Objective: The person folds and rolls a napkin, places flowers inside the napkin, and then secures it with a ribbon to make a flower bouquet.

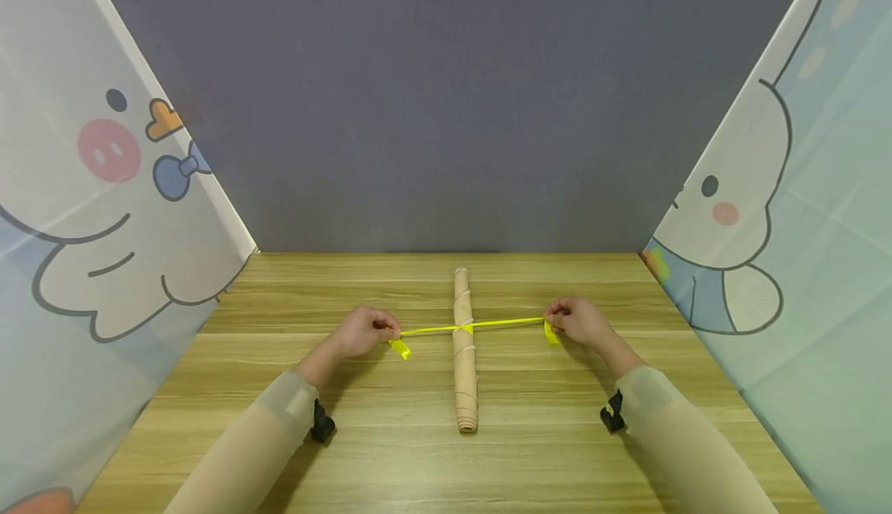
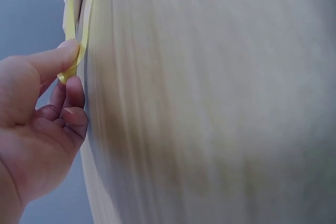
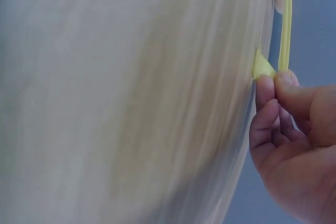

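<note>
A rolled beige sheet (image 1: 465, 386) lies lengthwise on the table, its spiral end towards me. Round its middle passes a yellow ribbon (image 1: 509, 321), crossed on top and stretched out to both sides. My left hand (image 1: 364, 331) pinches one end between thumb and fingers, and a short tail hangs below. On the other side my right hand (image 1: 577, 320) pinches the opposite end, with a tail dangling under the fingertips. The left wrist view shows the ribbon (image 2: 86, 22) folded at the fingertips; in the right wrist view the ribbon (image 3: 285, 30) runs taut upward from the thumb.
The wood-grain table (image 1: 390, 452) reaches back to a grey panel (image 1: 446, 111). Cartoon-printed cloths hang at the left (image 1: 118, 266) and right (image 1: 822, 266) sides. Both sleeves carry a small black device at the wrist.
</note>
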`<state>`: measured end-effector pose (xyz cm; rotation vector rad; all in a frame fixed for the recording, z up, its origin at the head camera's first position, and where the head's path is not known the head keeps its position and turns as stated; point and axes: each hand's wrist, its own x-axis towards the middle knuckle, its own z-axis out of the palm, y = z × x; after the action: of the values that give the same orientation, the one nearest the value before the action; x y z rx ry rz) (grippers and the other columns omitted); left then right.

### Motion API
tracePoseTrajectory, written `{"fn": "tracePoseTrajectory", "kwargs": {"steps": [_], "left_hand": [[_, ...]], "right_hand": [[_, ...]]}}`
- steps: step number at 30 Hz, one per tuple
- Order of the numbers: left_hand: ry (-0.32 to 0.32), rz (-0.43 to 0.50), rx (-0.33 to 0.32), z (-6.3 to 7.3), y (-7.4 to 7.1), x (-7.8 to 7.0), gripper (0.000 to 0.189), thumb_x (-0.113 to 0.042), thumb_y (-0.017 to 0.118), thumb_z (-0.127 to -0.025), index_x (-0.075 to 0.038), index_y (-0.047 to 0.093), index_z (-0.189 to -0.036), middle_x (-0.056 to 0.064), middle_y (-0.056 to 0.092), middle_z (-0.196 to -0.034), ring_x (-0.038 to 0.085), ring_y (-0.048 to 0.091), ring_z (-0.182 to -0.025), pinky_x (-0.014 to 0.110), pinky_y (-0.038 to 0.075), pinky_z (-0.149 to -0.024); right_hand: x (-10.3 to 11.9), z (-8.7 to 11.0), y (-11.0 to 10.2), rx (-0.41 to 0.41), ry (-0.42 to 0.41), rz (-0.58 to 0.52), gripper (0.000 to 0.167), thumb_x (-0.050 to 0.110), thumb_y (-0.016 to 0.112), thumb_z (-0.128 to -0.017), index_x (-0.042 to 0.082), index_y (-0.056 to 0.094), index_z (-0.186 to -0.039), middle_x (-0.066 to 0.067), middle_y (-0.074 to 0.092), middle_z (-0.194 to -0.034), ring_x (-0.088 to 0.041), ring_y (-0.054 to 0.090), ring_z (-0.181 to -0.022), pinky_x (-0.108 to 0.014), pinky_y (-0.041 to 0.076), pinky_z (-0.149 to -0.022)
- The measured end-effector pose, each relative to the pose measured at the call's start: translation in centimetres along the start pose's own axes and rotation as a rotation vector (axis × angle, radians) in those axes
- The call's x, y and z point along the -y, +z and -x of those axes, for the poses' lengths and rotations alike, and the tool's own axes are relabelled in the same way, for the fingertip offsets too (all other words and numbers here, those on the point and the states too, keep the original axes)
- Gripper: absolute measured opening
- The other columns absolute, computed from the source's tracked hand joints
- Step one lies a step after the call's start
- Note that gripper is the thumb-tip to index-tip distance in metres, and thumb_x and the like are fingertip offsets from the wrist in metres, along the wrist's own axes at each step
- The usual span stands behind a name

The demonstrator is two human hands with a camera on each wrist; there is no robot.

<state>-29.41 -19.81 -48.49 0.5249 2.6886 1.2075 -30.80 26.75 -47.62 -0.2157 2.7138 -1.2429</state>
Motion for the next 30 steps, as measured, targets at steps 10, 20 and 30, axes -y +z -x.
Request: {"fn": "tracePoseTrajectory", "kwargs": {"steps": [10, 20, 30], "left_hand": [[-0.034, 0.057, 0.005, 0.1, -0.1, 0.6, 0.009, -0.01, 0.076, -0.103, -0.007, 0.084, -0.1, 0.004, 0.081, -0.099, 0.013, 0.068, -0.088, 0.029, 0.056, -0.078], [-0.047, 0.073, 0.013, 0.2, -0.1, 0.4, 0.01, -0.009, 0.076, -0.103, -0.005, 0.084, -0.101, 0.008, 0.082, -0.102, 0.014, 0.069, -0.089, 0.03, 0.057, -0.079], [-0.031, 0.069, 0.003, 0.2, 0.1, 0.4, 0.01, -0.012, 0.074, -0.105, -0.008, 0.083, -0.102, 0.004, 0.078, -0.1, 0.015, 0.063, -0.087, 0.029, 0.053, -0.077]], "right_hand": [[-1.0, -0.7, -0.4, 0.041, 0.068, -0.179, 0.018, 0.004, 0.059, -0.113, -0.008, 0.069, -0.123, -0.015, 0.074, -0.106, -0.017, 0.071, -0.089, -0.027, 0.06, -0.073], [-1.0, -0.9, -0.5, 0.055, 0.105, -0.253, 0.02, 0.002, 0.057, -0.113, -0.011, 0.066, -0.124, -0.013, 0.074, -0.104, -0.016, 0.071, -0.088, -0.027, 0.06, -0.072], [-0.6, -0.8, -0.3, 0.075, 0.099, -0.306, 0.027, 0.003, 0.059, -0.113, -0.015, 0.062, -0.132, -0.016, 0.074, -0.108, -0.014, 0.072, -0.09, -0.025, 0.062, -0.075]]}}
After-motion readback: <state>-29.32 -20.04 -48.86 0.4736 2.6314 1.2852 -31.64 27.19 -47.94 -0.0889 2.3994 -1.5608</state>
